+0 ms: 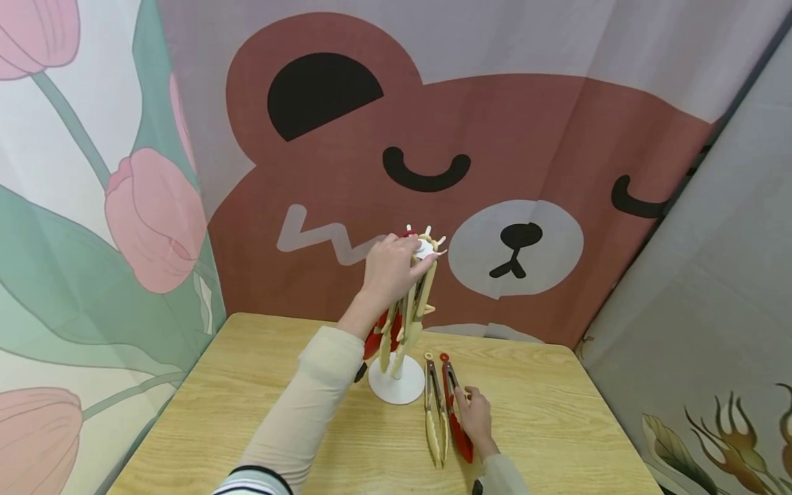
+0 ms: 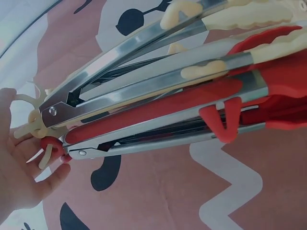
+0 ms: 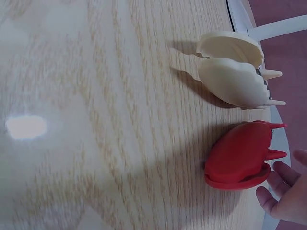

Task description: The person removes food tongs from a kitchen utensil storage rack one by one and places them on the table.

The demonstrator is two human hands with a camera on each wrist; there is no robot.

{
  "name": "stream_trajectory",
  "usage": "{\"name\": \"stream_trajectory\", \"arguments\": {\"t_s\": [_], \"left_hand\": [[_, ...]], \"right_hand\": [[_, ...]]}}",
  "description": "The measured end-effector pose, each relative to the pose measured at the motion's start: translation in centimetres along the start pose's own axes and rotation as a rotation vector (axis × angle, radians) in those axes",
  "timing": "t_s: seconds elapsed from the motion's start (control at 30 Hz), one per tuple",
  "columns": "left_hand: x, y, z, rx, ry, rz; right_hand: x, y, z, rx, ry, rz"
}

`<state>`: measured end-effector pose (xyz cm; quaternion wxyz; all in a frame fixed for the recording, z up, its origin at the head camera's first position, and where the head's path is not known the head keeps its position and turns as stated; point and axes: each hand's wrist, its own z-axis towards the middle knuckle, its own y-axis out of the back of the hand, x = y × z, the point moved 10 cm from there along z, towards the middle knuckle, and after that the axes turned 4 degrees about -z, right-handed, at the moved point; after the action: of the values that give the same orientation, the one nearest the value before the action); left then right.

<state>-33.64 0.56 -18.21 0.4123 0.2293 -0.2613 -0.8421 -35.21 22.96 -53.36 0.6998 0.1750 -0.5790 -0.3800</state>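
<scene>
A white stand (image 1: 397, 385) with a round base and hooks on top holds several red and cream tongs. My left hand (image 1: 390, 265) grips its top, thumb and fingers on either side of the white hub. The left wrist view shows that hand (image 2: 19, 163) around the hooks, beside the loops of hanging cream tongs (image 2: 148, 91) and red tongs (image 2: 168, 120). On the table, cream tongs (image 1: 432, 405) and red tongs (image 1: 458, 430) lie side by side. My right hand (image 1: 476, 416) is just right of the red tongs, fingers loosely bent; whether they touch is unclear.
The wooden table (image 1: 544, 419) has its back edge near a bear-print curtain (image 1: 526, 137). A tulip-print curtain (image 1: 93, 275) borders the left side, and a pale curtain (image 1: 699, 309) the right. A dark object (image 1: 361, 372) shows behind the left sleeve.
</scene>
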Motion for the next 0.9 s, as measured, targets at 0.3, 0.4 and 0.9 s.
{"name": "stream_trajectory", "arguments": {"t_s": [0.3, 0.4, 0.9], "left_hand": [[-0.4, -0.5, 0.1, 0.064, -0.029, -0.083], [-0.3, -0.8, 0.1, 0.091, -0.010, -0.132], [0.9, -1.2, -0.1, 0.181, 0.050, -0.362]], "right_hand": [[0.0, 0.0, -0.3, 0.002, -0.008, 0.028], [-0.1, 0.0, -0.5, 0.003, 0.002, 0.038], [-0.4, 0.3, -1.0, -0.007, 0.012, 0.048]]}}
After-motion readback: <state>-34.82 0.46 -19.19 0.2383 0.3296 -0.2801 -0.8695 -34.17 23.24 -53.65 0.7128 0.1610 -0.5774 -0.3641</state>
